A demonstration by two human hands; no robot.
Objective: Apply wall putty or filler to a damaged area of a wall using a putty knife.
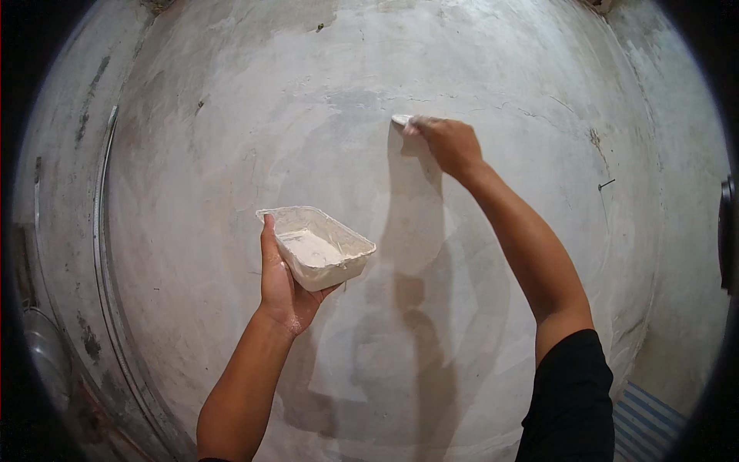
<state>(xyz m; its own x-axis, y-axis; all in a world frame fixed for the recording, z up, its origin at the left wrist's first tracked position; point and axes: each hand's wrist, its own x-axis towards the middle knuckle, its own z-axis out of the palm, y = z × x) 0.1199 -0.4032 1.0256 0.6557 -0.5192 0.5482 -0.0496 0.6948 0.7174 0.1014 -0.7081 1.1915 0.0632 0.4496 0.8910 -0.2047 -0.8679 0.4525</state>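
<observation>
Two bare arms come up from the lower edge, nearest the camera, with one black sleeve showing plainly around the upper part of the right one. Each of the two hands has one thing in its grasp.

The left hand carries one tub, pale and four-sided, its mouth tipped toward the camera. The thumb lies up along the tub's left end, near the rim, and the other fingers go underneath, where they are partly hidden. One layer of white paste covers the tub's bottom, with smears up its inner sides. The tub is left of centre, in front of the wall and lower than the right hand.

The right hand is raised above the middle, its fingers curled tightly around one small tool. Only the tool's white-coated end shows, pointing left; it is at or very near the wall, and whether it touches cannot be told.

One grey wall fills most of the view, patchy with lighter and darker areas, and shadows fall down its middle. One nail sticks out of it at the right. One long strip stands at the left. At lower right is one striped sheet, blue and pale.
</observation>
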